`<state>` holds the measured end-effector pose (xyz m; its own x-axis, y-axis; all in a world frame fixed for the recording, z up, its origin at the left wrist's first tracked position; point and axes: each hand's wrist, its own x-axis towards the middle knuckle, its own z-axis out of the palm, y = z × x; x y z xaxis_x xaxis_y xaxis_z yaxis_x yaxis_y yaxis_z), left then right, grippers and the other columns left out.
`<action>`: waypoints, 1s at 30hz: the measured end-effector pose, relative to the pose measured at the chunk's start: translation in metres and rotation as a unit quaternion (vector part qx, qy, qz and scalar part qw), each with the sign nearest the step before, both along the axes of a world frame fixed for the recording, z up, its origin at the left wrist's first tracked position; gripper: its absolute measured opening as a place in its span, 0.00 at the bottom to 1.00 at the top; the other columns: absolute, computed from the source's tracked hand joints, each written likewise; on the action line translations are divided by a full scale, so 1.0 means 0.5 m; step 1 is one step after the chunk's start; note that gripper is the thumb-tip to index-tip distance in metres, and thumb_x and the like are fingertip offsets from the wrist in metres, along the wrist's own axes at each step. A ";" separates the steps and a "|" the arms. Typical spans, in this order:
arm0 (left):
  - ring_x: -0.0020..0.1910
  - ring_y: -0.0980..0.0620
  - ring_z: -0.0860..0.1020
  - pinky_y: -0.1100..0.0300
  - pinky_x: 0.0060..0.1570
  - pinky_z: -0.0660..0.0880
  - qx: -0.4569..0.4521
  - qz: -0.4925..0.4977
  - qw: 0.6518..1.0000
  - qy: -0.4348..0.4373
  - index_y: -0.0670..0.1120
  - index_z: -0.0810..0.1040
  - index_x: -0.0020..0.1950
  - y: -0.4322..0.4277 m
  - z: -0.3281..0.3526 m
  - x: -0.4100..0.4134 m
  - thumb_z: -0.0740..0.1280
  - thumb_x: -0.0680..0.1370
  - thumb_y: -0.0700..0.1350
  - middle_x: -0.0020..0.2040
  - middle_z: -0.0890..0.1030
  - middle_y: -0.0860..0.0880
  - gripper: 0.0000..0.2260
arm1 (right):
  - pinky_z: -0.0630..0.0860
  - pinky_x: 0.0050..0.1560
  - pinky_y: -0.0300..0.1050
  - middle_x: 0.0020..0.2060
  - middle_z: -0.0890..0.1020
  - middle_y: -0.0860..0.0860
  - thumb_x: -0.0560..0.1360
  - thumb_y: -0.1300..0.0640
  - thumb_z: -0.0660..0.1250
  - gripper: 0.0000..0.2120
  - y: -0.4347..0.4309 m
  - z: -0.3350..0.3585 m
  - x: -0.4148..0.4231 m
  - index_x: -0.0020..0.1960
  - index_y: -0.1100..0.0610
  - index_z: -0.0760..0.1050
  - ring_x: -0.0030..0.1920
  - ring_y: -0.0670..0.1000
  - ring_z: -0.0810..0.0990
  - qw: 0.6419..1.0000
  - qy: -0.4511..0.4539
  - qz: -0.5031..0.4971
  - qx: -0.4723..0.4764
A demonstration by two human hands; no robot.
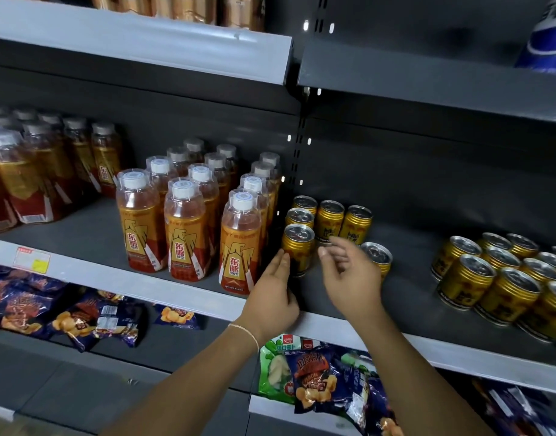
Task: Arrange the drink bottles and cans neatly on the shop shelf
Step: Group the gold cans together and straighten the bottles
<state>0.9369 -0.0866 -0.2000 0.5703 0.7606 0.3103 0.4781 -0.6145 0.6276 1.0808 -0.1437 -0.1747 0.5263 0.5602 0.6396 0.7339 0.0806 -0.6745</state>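
On the dark middle shelf point(408, 272), rows of orange drink bottles point(188, 228) with white caps stand left of the upright post. Just right of them is a small cluster of gold cans point(330, 218). My left hand point(272, 291) reaches up with straight fingers that touch the left side of the front gold can point(300, 243). To the right of that can my right hand point(349, 272) hovers with loosely bent fingers and holds nothing. One more gold can point(379, 254) stands partly hidden behind my right hand. A larger group of gold cans point(503, 278) stands at the far right.
Bigger bottles point(34, 177) of the same drink fill the shelf's left end. The shelf below holds dark blue snack bags point(81, 316) and a green bag point(275, 369). The upper shelf edge point(144, 36) overhangs. A blue and white pack point(547, 42) sits at the top right.
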 end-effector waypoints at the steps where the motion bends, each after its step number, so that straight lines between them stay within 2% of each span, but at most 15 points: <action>1: 0.78 0.51 0.54 0.79 0.59 0.28 0.013 -0.004 1.000 -0.004 0.45 0.53 0.80 -0.009 -0.003 -0.001 0.61 0.77 0.39 0.81 0.52 0.50 0.32 | 0.75 0.45 0.27 0.43 0.84 0.50 0.75 0.61 0.73 0.13 -0.017 0.017 0.007 0.58 0.61 0.81 0.41 0.42 0.81 0.999 -0.012 -0.019 0.038; 3: 0.78 0.50 0.57 0.72 0.72 0.42 0.022 -0.025 0.999 -0.011 0.45 0.55 0.80 -0.026 -0.003 0.003 0.61 0.78 0.39 0.80 0.52 0.51 0.31 | 0.79 0.44 0.36 0.43 0.83 0.52 0.75 0.63 0.73 0.10 -0.048 0.046 0.033 0.56 0.61 0.82 0.38 0.45 0.80 0.995 -0.033 -0.058 0.078; 4: 0.77 0.50 0.58 0.68 0.74 0.51 0.022 -0.040 0.999 -0.013 0.46 0.56 0.80 -0.033 0.000 0.008 0.61 0.78 0.40 0.80 0.53 0.51 0.30 | 0.80 0.46 0.43 0.44 0.83 0.54 0.75 0.63 0.72 0.10 -0.061 0.054 0.051 0.56 0.61 0.82 0.40 0.49 0.81 0.993 -0.046 -0.074 0.074; 5: 0.77 0.51 0.59 0.68 0.72 0.54 0.022 -0.053 0.998 -0.015 0.46 0.57 0.79 -0.040 0.004 0.016 0.61 0.78 0.40 0.80 0.55 0.51 0.30 | 0.81 0.48 0.50 0.47 0.81 0.55 0.75 0.62 0.72 0.11 -0.071 0.057 0.070 0.57 0.61 0.81 0.44 0.53 0.81 0.993 -0.056 -0.088 0.053; 7: 0.76 0.52 0.60 0.76 0.68 0.49 0.024 -0.075 0.997 -0.012 0.45 0.59 0.79 -0.051 0.017 0.040 0.61 0.78 0.39 0.79 0.59 0.49 0.28 | 0.77 0.58 0.59 0.55 0.79 0.56 0.75 0.58 0.73 0.17 -0.080 0.048 0.108 0.62 0.59 0.78 0.56 0.58 0.78 0.994 -0.038 -0.100 -0.025; 8: 0.76 0.52 0.59 0.77 0.66 0.47 0.021 -0.087 0.996 -0.007 0.44 0.60 0.79 -0.055 0.025 0.055 0.60 0.78 0.39 0.78 0.61 0.47 0.28 | 0.74 0.63 0.59 0.60 0.77 0.56 0.75 0.55 0.73 0.21 -0.079 0.039 0.127 0.66 0.58 0.76 0.62 0.58 0.76 0.993 -0.002 -0.097 -0.069; 11: 0.76 0.47 0.60 0.67 0.72 0.52 -0.017 -0.120 0.993 0.011 0.40 0.60 0.78 -0.059 0.043 0.098 0.60 0.78 0.36 0.77 0.63 0.42 0.28 | 0.69 0.71 0.55 0.70 0.73 0.53 0.73 0.50 0.75 0.33 -0.076 0.012 0.157 0.74 0.53 0.66 0.69 0.53 0.72 0.973 0.167 -0.051 -0.151; 13: 0.77 0.46 0.60 0.63 0.73 0.54 -0.053 -0.132 0.990 0.020 0.39 0.59 0.78 -0.057 0.051 0.117 0.60 0.78 0.35 0.77 0.63 0.41 0.28 | 0.71 0.69 0.51 0.67 0.76 0.50 0.72 0.52 0.77 0.29 -0.079 -0.007 0.167 0.69 0.48 0.69 0.65 0.50 0.75 0.958 0.242 0.012 -0.156; 15: 0.77 0.47 0.59 0.64 0.72 0.54 -0.091 -0.135 0.986 0.021 0.41 0.58 0.78 -0.055 0.055 0.124 0.60 0.78 0.34 0.78 0.61 0.42 0.29 | 0.73 0.65 0.49 0.59 0.80 0.45 0.70 0.58 0.78 0.23 -0.088 -0.019 0.170 0.58 0.42 0.72 0.60 0.49 0.79 0.954 0.243 0.055 -0.167; 17: 0.77 0.47 0.59 0.65 0.71 0.54 -0.119 -0.137 0.983 0.015 0.41 0.59 0.78 -0.057 0.053 0.122 0.60 0.78 0.33 0.78 0.61 0.43 0.29 | 0.74 0.65 0.51 0.54 0.81 0.42 0.69 0.65 0.78 0.25 -0.094 -0.028 0.173 0.54 0.42 0.72 0.58 0.48 0.80 0.957 0.236 0.065 -0.156; 20: 0.76 0.48 0.61 0.66 0.70 0.55 -0.131 -0.139 0.982 0.000 0.42 0.61 0.78 -0.061 0.043 0.100 0.59 0.78 0.32 0.77 0.63 0.43 0.27 | 0.77 0.60 0.42 0.55 0.82 0.44 0.68 0.68 0.78 0.29 -0.102 -0.030 0.145 0.60 0.47 0.72 0.55 0.41 0.81 0.954 0.253 0.098 -0.128; 22: 0.75 0.48 0.64 0.64 0.72 0.57 -0.129 -0.134 0.982 -0.022 0.41 0.64 0.76 -0.058 0.040 0.078 0.59 0.77 0.31 0.75 0.67 0.43 0.26 | 0.77 0.55 0.36 0.57 0.82 0.47 0.67 0.69 0.78 0.31 -0.100 -0.033 0.114 0.63 0.50 0.72 0.55 0.41 0.82 0.950 0.262 0.117 -0.120; 24: 0.74 0.47 0.66 0.61 0.73 0.60 -0.125 -0.126 0.983 -0.039 0.40 0.67 0.75 -0.050 0.038 0.054 0.59 0.77 0.30 0.73 0.69 0.42 0.25 | 0.77 0.56 0.38 0.56 0.83 0.48 0.67 0.69 0.78 0.30 -0.090 -0.038 0.084 0.64 0.52 0.73 0.56 0.43 0.82 0.949 0.265 0.128 -0.115; 27: 0.73 0.47 0.67 0.65 0.69 0.60 -0.118 -0.108 0.986 -0.052 0.40 0.68 0.74 -0.028 0.035 0.009 0.59 0.77 0.30 0.73 0.70 0.42 0.25 | 0.78 0.59 0.43 0.57 0.83 0.50 0.66 0.69 0.79 0.31 -0.070 -0.040 0.039 0.65 0.55 0.73 0.57 0.47 0.82 0.945 0.271 0.143 -0.114; 30: 0.71 0.48 0.69 0.69 0.68 0.60 -0.112 -0.102 0.987 -0.057 0.40 0.68 0.74 -0.008 0.036 -0.032 0.59 0.77 0.30 0.72 0.71 0.42 0.25 | 0.78 0.59 0.43 0.57 0.83 0.50 0.66 0.68 0.79 0.30 -0.050 -0.041 -0.001 0.64 0.53 0.74 0.58 0.47 0.82 0.945 0.269 0.146 -0.116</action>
